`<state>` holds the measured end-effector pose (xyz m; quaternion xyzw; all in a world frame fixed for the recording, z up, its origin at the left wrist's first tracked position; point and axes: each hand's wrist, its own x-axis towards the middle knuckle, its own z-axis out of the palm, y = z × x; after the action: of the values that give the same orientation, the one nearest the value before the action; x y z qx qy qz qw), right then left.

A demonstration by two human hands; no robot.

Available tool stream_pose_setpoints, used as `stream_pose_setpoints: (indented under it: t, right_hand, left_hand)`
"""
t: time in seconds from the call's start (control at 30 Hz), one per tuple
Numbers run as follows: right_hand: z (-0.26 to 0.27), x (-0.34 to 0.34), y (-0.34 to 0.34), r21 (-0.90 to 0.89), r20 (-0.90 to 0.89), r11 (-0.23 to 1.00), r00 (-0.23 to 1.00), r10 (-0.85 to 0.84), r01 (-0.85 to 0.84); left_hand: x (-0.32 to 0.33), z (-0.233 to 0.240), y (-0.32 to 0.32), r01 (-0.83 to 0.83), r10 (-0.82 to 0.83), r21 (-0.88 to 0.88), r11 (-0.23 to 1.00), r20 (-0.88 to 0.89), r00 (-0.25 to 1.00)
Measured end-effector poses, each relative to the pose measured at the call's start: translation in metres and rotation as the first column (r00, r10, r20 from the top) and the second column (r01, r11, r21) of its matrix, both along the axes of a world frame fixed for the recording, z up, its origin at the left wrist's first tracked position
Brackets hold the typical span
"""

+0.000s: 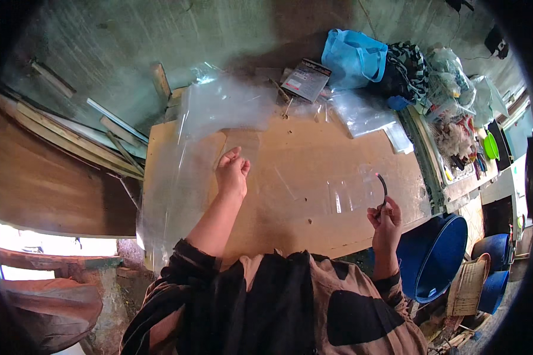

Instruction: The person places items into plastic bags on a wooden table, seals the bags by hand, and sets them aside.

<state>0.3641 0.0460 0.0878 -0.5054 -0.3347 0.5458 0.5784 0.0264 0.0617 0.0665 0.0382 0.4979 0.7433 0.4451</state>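
Note:
My right hand (387,222) grips a thin, curved black rod (384,188) with a pinkish-orange tip, held above the right part of a wooden tabletop (275,186). Over the left half is my left hand (233,173), its fingers curled in. Whether anything is pinched there cannot be made out. Beneath and around this hand lies a large clear plastic sheet (222,104), which runs down the table's left side. Small clear plastic pieces (340,197) lie flat on the wood between the two hands.
Along the back are a flat printed box (306,80), a light-blue cloth bag (355,57) and more plastic sheeting (364,113). Filled plastic bags (451,80) crowd the right-hand ledge. A big blue drum (435,262) stands below the right edge. Wooden boards (66,137) lean at left.

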Motion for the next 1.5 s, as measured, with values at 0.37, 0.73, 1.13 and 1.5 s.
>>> stream_pose_setpoints:
  t: [0.37,0.73,1.13,1.5]
  right_hand:
    - [-0.005,-0.001,-0.006,0.044,0.199,0.997,0.979,0.051,-0.061]
    - [-0.027,-0.023,-0.003,0.275,0.447,0.929,0.888,0.103,-0.246]
    - [-0.038,-0.128,0.009,0.148,0.884,0.696,0.41,0.225,-0.703]
    - [-0.071,-0.158,0.032,0.121,0.964,0.588,0.237,0.124,-0.8]
  left_hand:
    - [-0.021,-0.11,-0.047,-0.153,-0.248,-0.409,0.899,-0.767,0.592]
    - [-0.009,-0.051,-0.051,-0.023,-0.358,-0.391,0.92,-0.816,-0.454]
    - [0.001,-0.067,-0.049,-0.136,-0.651,-0.649,0.749,-0.683,-0.329]
    - [-0.006,-0.067,-0.047,-0.115,-0.655,-0.667,0.736,-0.658,-0.372]
